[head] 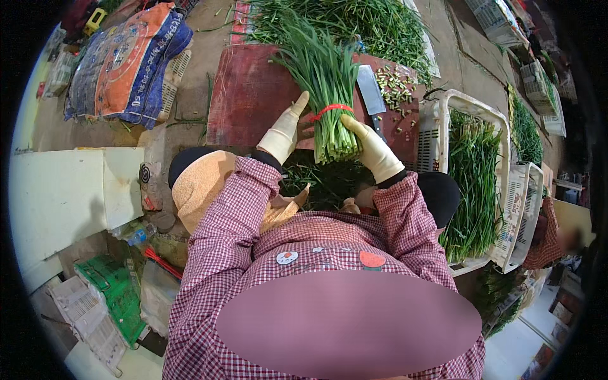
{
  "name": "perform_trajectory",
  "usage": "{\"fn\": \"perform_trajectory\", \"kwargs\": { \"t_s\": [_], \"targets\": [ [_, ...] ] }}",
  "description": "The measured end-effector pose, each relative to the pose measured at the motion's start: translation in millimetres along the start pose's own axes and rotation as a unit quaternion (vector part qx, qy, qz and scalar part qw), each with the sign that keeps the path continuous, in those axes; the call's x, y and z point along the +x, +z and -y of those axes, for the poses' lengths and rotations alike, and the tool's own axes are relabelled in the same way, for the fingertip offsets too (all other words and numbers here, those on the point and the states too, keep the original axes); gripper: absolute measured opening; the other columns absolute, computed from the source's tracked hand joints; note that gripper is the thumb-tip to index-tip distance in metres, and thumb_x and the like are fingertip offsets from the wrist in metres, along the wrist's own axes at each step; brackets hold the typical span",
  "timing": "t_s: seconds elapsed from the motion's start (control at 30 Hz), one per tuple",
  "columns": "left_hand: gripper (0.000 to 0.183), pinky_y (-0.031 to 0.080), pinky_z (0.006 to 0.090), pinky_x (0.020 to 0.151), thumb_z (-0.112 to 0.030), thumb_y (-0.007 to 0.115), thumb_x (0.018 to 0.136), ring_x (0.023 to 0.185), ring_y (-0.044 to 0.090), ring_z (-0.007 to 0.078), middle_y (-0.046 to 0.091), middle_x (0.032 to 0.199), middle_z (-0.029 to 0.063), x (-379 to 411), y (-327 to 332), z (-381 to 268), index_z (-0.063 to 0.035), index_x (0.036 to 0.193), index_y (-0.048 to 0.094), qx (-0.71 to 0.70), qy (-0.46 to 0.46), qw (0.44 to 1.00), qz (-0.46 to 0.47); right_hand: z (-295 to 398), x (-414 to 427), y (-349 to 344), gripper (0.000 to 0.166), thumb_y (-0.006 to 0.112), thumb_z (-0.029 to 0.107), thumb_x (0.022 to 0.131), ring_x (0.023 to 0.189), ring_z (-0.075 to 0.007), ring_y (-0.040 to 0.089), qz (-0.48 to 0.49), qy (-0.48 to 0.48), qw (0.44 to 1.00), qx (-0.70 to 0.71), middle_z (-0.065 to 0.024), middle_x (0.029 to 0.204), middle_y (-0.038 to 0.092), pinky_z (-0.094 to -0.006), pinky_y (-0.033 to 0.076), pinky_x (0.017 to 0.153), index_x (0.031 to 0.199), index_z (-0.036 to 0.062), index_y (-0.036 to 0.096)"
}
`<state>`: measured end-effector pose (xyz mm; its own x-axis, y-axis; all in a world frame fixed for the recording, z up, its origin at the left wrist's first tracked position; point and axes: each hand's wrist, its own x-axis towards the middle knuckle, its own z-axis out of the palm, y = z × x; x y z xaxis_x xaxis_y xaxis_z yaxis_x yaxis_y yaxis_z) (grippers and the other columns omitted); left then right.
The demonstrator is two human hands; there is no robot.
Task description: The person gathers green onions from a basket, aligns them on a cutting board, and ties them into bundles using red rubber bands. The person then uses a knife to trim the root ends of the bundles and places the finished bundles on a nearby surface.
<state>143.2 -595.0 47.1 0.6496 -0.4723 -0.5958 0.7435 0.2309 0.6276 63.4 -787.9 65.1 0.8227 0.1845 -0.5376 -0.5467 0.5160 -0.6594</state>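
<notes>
A bunch of long green Chinese chives (327,80), bound with a red band (334,109), is held between my gloved hands above a red board (251,99). My left hand (286,128) supports the left side, its thumb up and its fingers partly hidden under the bunch. My right hand (373,145) grips the right side by the pale stem ends, thumb near the band. Right of the bunch, a cleaver (371,90) with a black handle lies on the board, beside a scatter of short cut stem ends (395,89).
Loose chives (389,23) are heaped beyond the board. A white plastic crate (444,128) of chives stands at the right. Printed woven sacks (126,66) cover crates at upper left, and a white box (61,190) is at left. A person's checked sleeve (546,237) shows far right.
</notes>
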Motion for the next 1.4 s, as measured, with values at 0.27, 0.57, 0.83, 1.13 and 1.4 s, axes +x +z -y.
{"fn": "perform_trajectory", "kwargs": {
  "t_s": [0.27,0.57,0.83,1.13,1.4],
  "targets": [
    [0.077,0.059,0.0512,0.089,-0.066,0.072,0.079,0.101,0.071,0.0284,0.071,0.117,0.016,18,-9,52,-0.0061,0.126,0.063,-0.281,-0.153,0.935,0.155,-10,-15,-33,0.073,0.061,0.055,0.096,0.123,-0.0271,0.059,-0.053,-0.03,0.917,-0.394,-0.0169,0.136,0.061,-0.0372,0.048,0.099,0.139,-0.0029,0.052],
    [0.064,0.057,0.0482,0.091,-0.057,0.07,0.087,0.099,0.071,0.0285,0.07,0.122,0.0122,13,2,43,-0.0101,0.13,0.063,-0.262,-0.131,0.941,0.168,-64,20,6,0.081,0.056,0.034,0.101,0.143,-0.038,0.035,-0.202,-0.301,0.811,-0.459,-0.0292,0.154,0.035,-0.0377,0.026,0.118,0.154,-0.0115,0.015],
    [0.057,0.059,0.0421,0.074,-0.058,0.074,0.083,0.083,0.071,0.027,0.075,0.1,0.0119,-3,25,6,-0.0082,0.109,0.07,-0.155,-0.094,0.981,0.068,-18,-15,27,0.055,0.063,0.028,0.095,0.136,-0.0436,0.046,-0.133,-0.455,0.623,-0.623,-0.0291,0.141,0.051,-0.0455,0.037,0.113,0.138,-0.0042,0.05],
    [0.039,0.06,0.0413,0.065,-0.033,0.076,0.089,0.08,0.07,0.0234,0.071,0.1,0.0092,-18,15,-6,-0.0092,0.118,0.063,0.013,0.122,0.992,-0.008,5,-84,64,0.032,0.074,0.011,0.079,0.078,-0.033,0.063,-0.099,-0.484,0.611,-0.619,-0.0117,0.083,0.065,-0.0421,0.05,0.072,0.11,0.0075,0.07],
    [0.043,0.057,0.0426,0.064,-0.032,0.082,0.084,0.077,0.069,0.0258,0.071,0.097,0.011,-29,27,0,-0.0054,0.112,0.065,0.087,0.107,0.985,-0.108,-25,-75,73,0.01,0.069,0.017,0.077,0.07,-0.0306,0.066,-0.104,-0.415,0.496,-0.756,-0.0082,0.072,0.064,-0.044,0.052,0.064,0.082,0.0095,0.064]
  ]
}}
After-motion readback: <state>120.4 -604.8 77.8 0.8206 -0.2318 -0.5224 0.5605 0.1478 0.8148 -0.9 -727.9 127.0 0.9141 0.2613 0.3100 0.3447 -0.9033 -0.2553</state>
